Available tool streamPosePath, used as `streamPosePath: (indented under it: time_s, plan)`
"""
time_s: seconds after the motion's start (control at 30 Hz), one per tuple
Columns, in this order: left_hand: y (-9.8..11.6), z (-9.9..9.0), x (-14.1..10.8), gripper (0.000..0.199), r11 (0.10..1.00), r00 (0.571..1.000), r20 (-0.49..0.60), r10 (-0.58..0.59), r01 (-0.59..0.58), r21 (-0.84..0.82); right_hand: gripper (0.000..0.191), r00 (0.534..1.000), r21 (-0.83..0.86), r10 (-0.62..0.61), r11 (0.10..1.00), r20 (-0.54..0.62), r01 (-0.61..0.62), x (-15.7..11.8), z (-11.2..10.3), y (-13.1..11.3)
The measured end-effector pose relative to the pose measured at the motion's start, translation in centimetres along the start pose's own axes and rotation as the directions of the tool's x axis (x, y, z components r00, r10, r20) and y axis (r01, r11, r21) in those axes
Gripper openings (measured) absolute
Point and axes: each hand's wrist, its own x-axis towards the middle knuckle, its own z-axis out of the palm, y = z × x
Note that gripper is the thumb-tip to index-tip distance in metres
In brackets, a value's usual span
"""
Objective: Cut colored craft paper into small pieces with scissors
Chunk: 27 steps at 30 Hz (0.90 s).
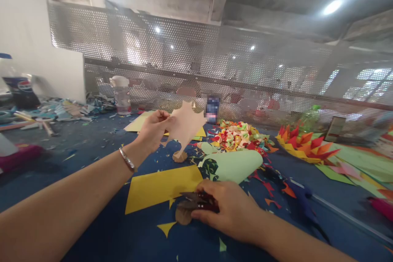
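Note:
My left hand (156,131) pinches a pale peach paper cutout (187,123) with curved, pointed edges and holds it up above the table. A bracelet circles that wrist. In my right hand (227,208) is a pair of dark red-handled thread snips (198,202), its blades pointing left and slightly apart. Just below the blades lies a round brown piece (184,215), partly covered by them. A yellow paper sheet (162,186) lies flat between my hands. A rolled light green sheet (239,166) rests beyond my right hand. Another small brown piece (179,156) sits under the cutout.
A heap of small coloured paper pieces (241,135) lies at the back centre. Orange and red folded paper (307,145) and a green bottle (310,118) stand right. A clear tumbler (120,96), blue scraps (67,110) and a Pepsi bottle (21,90) are left. Perforated metal panel (172,49) behind.

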Motion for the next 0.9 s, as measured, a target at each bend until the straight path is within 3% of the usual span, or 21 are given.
streamPosePath:
  time_s: [0.17,0.4,0.5,0.7,0.9]
  plan:
    - [0.8,1.0,-1.0,0.027,0.994,0.997,0.004,-0.077,0.077,-0.082,0.034,1.0,0.039,-0.008,0.999,0.024,0.007,0.2,-0.1,0.0]
    - [1.1,0.7,-1.0,0.033,0.984,0.987,-0.072,-0.145,0.136,-0.114,0.036,0.995,0.045,-0.041,0.998,0.09,0.037,0.2,-0.3,-0.4]
    - [0.7,0.7,-0.8,0.032,0.973,0.98,-0.033,-0.194,0.188,-0.135,0.032,0.995,0.06,-0.029,0.998,0.095,0.023,0.1,-0.3,-0.6]
    - [-0.2,1.0,-0.9,0.01,0.948,0.953,0.077,-0.294,0.301,-0.105,0.036,0.994,0.065,-0.036,0.997,0.107,0.029,0.2,-0.1,-0.7]
    - [0.2,1.2,-1.1,0.015,0.943,0.939,0.127,-0.32,0.329,-0.056,0.036,0.991,0.08,-0.03,0.997,0.129,0.02,0.5,-0.3,-0.9]
